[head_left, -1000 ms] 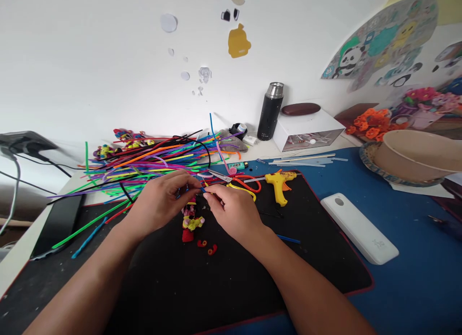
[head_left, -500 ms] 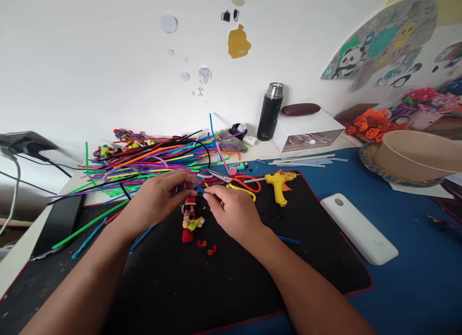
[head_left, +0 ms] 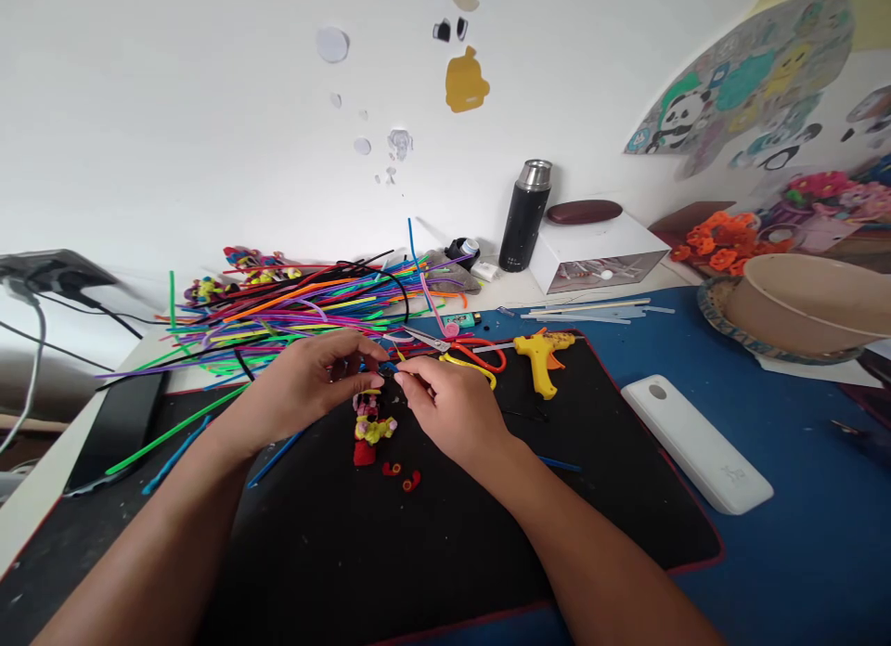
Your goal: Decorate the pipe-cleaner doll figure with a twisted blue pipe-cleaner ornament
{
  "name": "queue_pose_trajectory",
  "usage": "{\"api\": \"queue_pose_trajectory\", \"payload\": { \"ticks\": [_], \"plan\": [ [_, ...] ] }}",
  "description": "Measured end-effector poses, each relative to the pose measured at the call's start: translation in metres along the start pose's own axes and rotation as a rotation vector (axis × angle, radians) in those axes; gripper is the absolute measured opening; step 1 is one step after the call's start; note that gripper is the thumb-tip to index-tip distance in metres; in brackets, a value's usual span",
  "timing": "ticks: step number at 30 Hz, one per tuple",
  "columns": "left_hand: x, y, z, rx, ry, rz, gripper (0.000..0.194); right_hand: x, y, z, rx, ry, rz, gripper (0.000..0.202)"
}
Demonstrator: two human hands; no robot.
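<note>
Between my two hands is a small blue pipe cleaner piece (head_left: 389, 368). My right hand (head_left: 456, 409) pinches one end with thumb and forefinger. The fingers of my left hand (head_left: 324, 381) are curled round the other end, the thumb just below it. Under my left fingertips, a small pipe cleaner figure (head_left: 374, 430) in red, yellow and pink lies on the black mat (head_left: 390, 562), its top partly hidden. Two small red curled pieces (head_left: 410, 482) with orange rings lie just in front of it.
Behind my hands is a pile of coloured pipe cleaners (head_left: 313, 298). Orange-and-yellow scissors (head_left: 480, 354) and a yellow glue gun (head_left: 537, 360) lie to the right. Further right are a white power bank (head_left: 696, 442) and a beige bowl (head_left: 814, 298). A black flask (head_left: 525, 217) stands at the back.
The view has shifted slightly, so everything sits a little further right. Both hands stay together at the blue piece; my left thumb has moved slightly and more of the blue shows.
</note>
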State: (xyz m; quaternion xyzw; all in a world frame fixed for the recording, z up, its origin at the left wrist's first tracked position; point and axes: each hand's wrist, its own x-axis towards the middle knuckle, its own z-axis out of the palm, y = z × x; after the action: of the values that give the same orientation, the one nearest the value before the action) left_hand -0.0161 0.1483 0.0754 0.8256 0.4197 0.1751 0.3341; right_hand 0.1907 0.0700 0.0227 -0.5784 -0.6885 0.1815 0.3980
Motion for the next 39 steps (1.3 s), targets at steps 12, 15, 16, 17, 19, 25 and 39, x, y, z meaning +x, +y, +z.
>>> {"api": "queue_pose_trajectory", "payload": {
  "ticks": [12, 15, 16, 17, 19, 25, 39],
  "plan": [
    [-0.002, 0.002, -0.002, -0.081, -0.090, -0.025, 0.037, -0.001, 0.000, 0.000, -0.023, -0.037, -0.007, 0.017],
    [-0.001, 0.003, -0.003, -0.137, -0.104, -0.038, 0.036, -0.001, 0.000, 0.000, -0.018, -0.035, -0.022, 0.017],
    [0.000, 0.003, -0.002, -0.143, -0.102, -0.044, 0.036, -0.001, 0.001, 0.000, -0.014, -0.035, -0.030, 0.016],
    [0.000, 0.003, -0.001, -0.153, -0.104, -0.055, 0.037, -0.002, 0.001, 0.000, -0.012, -0.040, -0.038, 0.016],
    [0.002, 0.004, 0.001, -0.188, -0.120, -0.080, 0.039, -0.002, 0.000, 0.000, -0.021, -0.053, -0.053, 0.016],
    [0.005, 0.003, 0.010, -0.240, -0.132, -0.158, 0.041, -0.002, -0.001, 0.001, -0.046, -0.067, -0.084, 0.016],
    [0.004, 0.005, 0.002, -0.292, -0.195, -0.221, 0.040, -0.002, -0.001, 0.000, -0.016, -0.017, -0.052, 0.011]
  ]
}}
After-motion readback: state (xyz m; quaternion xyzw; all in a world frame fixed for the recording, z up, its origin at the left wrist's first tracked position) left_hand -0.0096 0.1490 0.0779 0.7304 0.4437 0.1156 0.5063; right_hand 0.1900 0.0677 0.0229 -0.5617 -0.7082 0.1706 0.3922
